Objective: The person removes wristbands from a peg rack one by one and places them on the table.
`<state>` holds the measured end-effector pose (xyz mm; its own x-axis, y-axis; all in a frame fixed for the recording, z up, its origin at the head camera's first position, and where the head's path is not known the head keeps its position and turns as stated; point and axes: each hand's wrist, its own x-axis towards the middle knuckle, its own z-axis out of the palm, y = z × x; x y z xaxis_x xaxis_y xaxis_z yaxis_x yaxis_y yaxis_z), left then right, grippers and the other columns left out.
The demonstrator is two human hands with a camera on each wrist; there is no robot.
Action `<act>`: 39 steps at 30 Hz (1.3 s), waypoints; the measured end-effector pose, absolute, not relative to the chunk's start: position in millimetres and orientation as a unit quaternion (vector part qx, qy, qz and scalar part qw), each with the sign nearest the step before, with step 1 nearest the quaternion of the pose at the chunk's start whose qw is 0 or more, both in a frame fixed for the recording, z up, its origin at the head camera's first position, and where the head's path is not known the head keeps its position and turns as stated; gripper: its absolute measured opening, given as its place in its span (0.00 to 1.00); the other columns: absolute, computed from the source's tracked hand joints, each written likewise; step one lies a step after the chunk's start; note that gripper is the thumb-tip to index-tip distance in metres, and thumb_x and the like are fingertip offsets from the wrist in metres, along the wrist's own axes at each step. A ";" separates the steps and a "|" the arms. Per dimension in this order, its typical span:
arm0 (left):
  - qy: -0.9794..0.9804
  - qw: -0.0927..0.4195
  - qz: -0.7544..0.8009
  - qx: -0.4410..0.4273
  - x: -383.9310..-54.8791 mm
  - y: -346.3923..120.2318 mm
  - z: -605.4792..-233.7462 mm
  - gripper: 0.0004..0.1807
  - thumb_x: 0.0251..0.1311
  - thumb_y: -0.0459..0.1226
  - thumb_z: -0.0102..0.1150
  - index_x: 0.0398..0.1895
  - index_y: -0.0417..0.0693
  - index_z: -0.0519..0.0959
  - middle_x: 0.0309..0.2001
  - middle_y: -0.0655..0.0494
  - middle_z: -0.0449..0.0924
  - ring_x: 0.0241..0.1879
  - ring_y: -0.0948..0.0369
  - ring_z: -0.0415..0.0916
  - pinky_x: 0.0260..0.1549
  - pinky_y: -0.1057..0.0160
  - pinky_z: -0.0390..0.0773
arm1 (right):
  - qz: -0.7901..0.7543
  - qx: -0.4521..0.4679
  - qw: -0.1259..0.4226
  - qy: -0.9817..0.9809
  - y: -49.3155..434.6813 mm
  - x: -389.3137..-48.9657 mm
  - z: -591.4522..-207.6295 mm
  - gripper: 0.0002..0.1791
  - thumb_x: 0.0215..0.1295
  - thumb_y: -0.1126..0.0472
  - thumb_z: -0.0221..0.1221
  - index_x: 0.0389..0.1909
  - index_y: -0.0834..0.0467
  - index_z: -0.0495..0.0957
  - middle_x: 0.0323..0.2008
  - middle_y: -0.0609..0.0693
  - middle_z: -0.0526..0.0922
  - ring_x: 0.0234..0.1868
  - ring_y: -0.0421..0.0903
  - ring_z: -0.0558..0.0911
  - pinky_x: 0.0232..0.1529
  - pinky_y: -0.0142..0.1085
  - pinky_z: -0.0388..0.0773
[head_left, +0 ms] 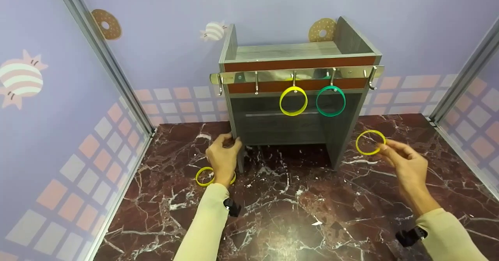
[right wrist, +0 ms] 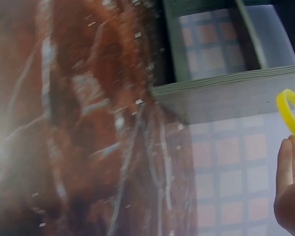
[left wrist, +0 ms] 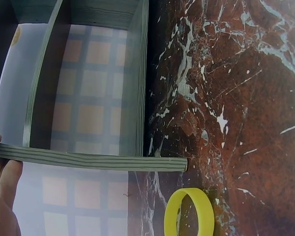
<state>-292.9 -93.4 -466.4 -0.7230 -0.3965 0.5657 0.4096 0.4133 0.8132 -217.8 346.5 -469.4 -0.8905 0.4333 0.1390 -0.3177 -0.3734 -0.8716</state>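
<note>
My left hand [head_left: 223, 157] grips the front edge of the left side panel [head_left: 233, 114] of a grey wooden shelf, thumb on one face and fingers on the other, as the left wrist view confirms. Below that hand, a yellow ring [left wrist: 205, 211] lies on the table; more yellow shows beside the wrist in the head view, partly hidden. Off the shelf's right side, my right hand [head_left: 409, 167] pinches a thin yellow ring [head_left: 357, 142] in the air between thumb and fingers. Another yellow ring [head_left: 281, 102] and a green ring [head_left: 317, 102] hang from neighbouring hooks.
A metal hook rail [head_left: 273, 75] crosses the shelf's front, its ends jutting past both sides. Bare hooks include one at the far left [head_left: 220, 85] and one at the far right [head_left: 373, 78]. Patterned walls [head_left: 175, 27] enclose the dark red marbled table [head_left: 273, 222].
</note>
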 end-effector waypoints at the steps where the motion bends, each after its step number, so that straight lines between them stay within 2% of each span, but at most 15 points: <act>1: -0.754 0.372 -0.542 -0.005 -292.7 -93.4 -465.9 0.06 0.51 0.29 0.76 0.33 0.39 0.89 0.31 0.49 0.90 0.31 0.49 0.89 0.32 0.58 0.87 | 0.819 -0.066 0.222 -0.525 346.9 -217.3 -473.1 0.11 0.63 0.77 0.70 0.46 0.72 0.86 0.35 0.60 0.90 0.32 0.49 0.92 0.42 0.37 0.87; 7: -0.755 0.373 -0.540 -0.008 -293.1 -93.9 -465.5 0.06 0.52 0.28 0.76 0.33 0.38 0.89 0.31 0.47 0.90 0.30 0.50 0.89 0.32 0.55 0.87 | 0.795 -0.106 0.177 -0.570 350.4 -216.1 -493.7 0.08 0.65 0.74 0.70 0.44 0.67 0.88 0.34 0.55 0.91 0.33 0.46 0.91 0.43 0.36 0.88; 12: -0.750 0.373 -0.546 -0.010 -293.4 -93.3 -465.1 0.06 0.51 0.28 0.76 0.33 0.37 0.89 0.31 0.45 0.90 0.31 0.49 0.89 0.32 0.53 0.88 | 0.789 -0.111 0.139 -0.589 352.6 -213.3 -506.9 0.08 0.67 0.74 0.69 0.46 0.67 0.87 0.35 0.52 0.91 0.34 0.45 0.91 0.45 0.36 0.87; 18: -0.748 0.370 -0.550 -0.009 -293.5 -93.5 -465.1 0.06 0.51 0.27 0.76 0.32 0.37 0.89 0.32 0.45 0.90 0.31 0.51 0.89 0.32 0.59 0.87 | 0.762 -0.114 0.120 -0.627 350.4 -211.7 -518.8 0.08 0.68 0.74 0.68 0.47 0.69 0.87 0.36 0.48 0.91 0.34 0.44 0.91 0.45 0.36 0.87; 23: -0.746 0.368 -0.556 -0.008 -293.6 -93.4 -465.6 0.06 0.51 0.27 0.76 0.32 0.37 0.89 0.32 0.47 0.90 0.31 0.51 0.89 0.31 0.65 0.86 | 0.758 -0.104 0.096 -0.637 348.7 -209.9 -528.0 0.08 0.68 0.75 0.67 0.47 0.70 0.86 0.37 0.49 0.91 0.36 0.44 0.91 0.46 0.36 0.87; 33: -0.749 0.374 -0.546 -0.013 -293.6 -93.6 -465.7 0.06 0.51 0.27 0.75 0.33 0.36 0.88 0.31 0.46 0.90 0.31 0.50 0.89 0.31 0.60 0.88 | 0.720 -0.111 0.040 -0.683 350.4 -210.6 -539.6 0.16 0.73 0.72 0.64 0.57 0.76 0.79 0.38 0.50 0.91 0.38 0.43 0.91 0.49 0.36 0.86; 39: -0.748 0.374 -0.549 -0.010 -293.6 -93.5 -465.7 0.06 0.51 0.27 0.76 0.33 0.36 0.89 0.32 0.46 0.90 0.31 0.49 0.90 0.31 0.61 0.88 | 0.694 -0.117 0.034 -0.709 349.0 -212.1 -544.5 0.14 0.72 0.74 0.64 0.54 0.76 0.80 0.37 0.49 0.90 0.37 0.41 0.90 0.46 0.35 0.87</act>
<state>-293.6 -93.5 -465.7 -0.7197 -0.3948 0.5710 0.4262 0.3981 0.8124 -212.1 349.0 -544.5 -0.9702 0.2135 -0.1143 0.1189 0.0087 -0.9929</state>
